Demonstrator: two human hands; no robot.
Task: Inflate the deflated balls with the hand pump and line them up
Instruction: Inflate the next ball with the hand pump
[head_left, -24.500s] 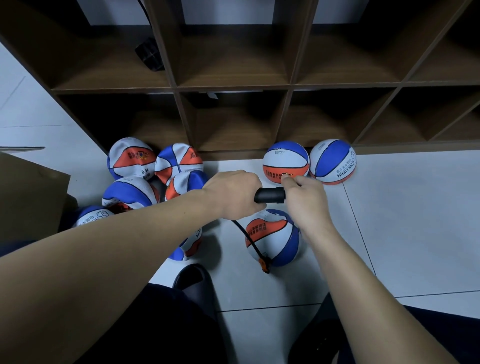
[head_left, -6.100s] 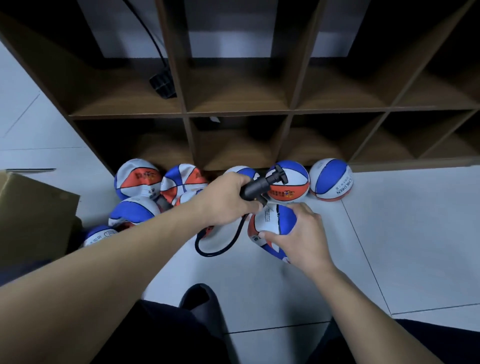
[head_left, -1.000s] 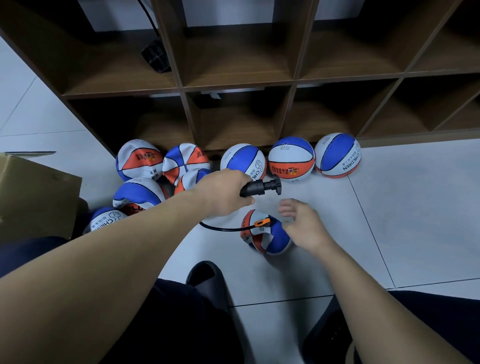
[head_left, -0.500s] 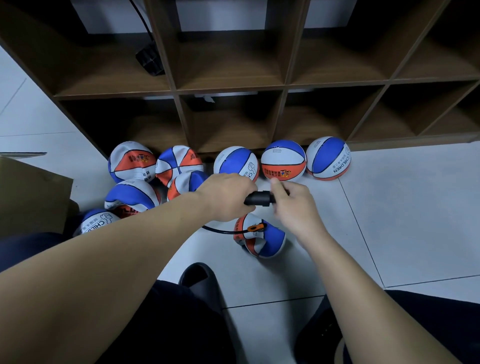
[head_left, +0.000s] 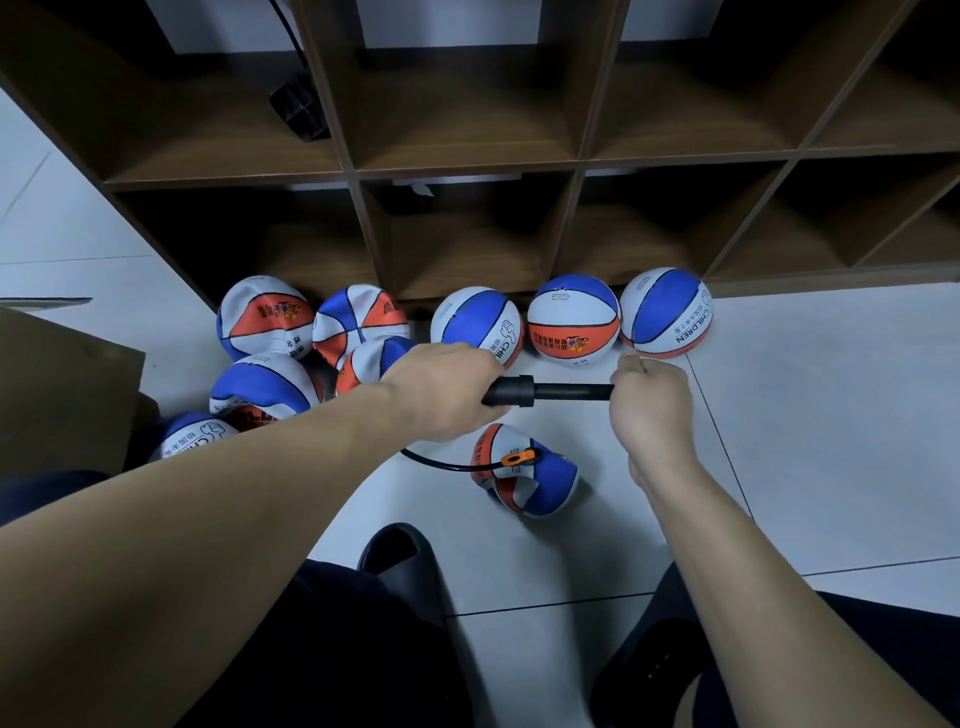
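balls: blue/white/orange panels | pump: black | hose clip: orange | shelf: brown

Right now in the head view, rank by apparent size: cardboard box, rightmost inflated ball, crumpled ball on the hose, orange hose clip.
1. cardboard box, partly cropped
2. rightmost inflated ball
3. crumpled ball, slightly smaller though nearer the camera
4. orange hose clip

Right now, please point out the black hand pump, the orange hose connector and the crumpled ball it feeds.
black hand pump (head_left: 511, 391), head view, barrel end.
orange hose connector (head_left: 518, 458), head view, its middle.
crumpled blue, white and orange ball (head_left: 550, 483), head view, blue panel.
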